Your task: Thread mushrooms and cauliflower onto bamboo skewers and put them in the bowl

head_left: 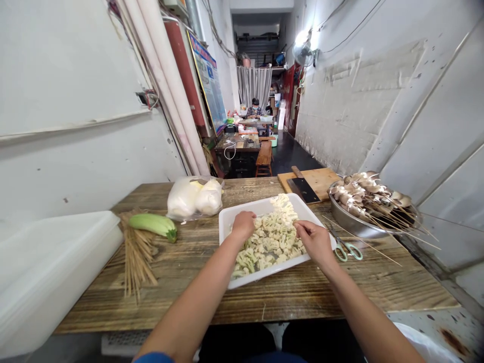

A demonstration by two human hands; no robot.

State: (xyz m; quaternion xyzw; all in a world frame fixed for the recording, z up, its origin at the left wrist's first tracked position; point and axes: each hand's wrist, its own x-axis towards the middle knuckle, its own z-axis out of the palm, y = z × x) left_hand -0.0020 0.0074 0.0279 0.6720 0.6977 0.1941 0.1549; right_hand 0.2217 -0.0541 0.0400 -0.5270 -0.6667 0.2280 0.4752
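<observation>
A white plastic tray (260, 279) full of cut cauliflower florets (278, 234) lies on the wooden table in front of me. My left hand (244, 225) is over the tray's left part, its fingers curled; what they hold, if anything, is hidden. On the right side of the tray, my right hand (313, 239) pinches a small floret between thumb and fingers. Scissors with pale green handles (348, 251) lie just right of the tray, beside a loose bamboo skewer (372, 245).
At right stands a metal bowl (357, 225) of skewered mushrooms (368, 194), sticks jutting out. A cleaver (302, 187) rests on a cutting board (321, 180). Left are a zucchini (153, 224), bamboo skewers (138, 262), a bagged white vegetable (192, 197) and stacked white trays (64, 272). A person (254, 108) sits far back.
</observation>
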